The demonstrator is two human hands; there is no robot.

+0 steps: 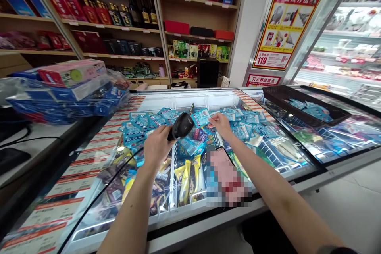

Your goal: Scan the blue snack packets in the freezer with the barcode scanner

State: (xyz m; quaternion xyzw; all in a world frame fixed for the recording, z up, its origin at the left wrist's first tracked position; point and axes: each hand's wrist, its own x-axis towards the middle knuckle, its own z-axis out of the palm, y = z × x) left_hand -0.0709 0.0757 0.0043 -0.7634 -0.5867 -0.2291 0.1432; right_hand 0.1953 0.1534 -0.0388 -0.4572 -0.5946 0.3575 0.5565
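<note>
My left hand (158, 143) is closed round the handle of a black corded barcode scanner (182, 126), its head tipped toward the right. Between the fingertips of my right hand (220, 123) is a small light-blue packet (201, 117), held up just beside the scanner head. Loose blue packets (149, 121) lie spread over the freezer's glass top to the left. More of the same packets (242, 121) lie to the right, behind my right hand. A phone (228, 174), its screen blurred out, rests on the glass near the front edge.
Yellow-wrapped ice creams (190, 174) show through the freezer glass. A dark brown tray (306, 105) with blue packets stands at the right. Plastic-wrapped blue boxes (71, 95) are stacked at the left. The scanner's black cable (98, 202) runs across the glass. Stocked shelves (119, 25) line the back.
</note>
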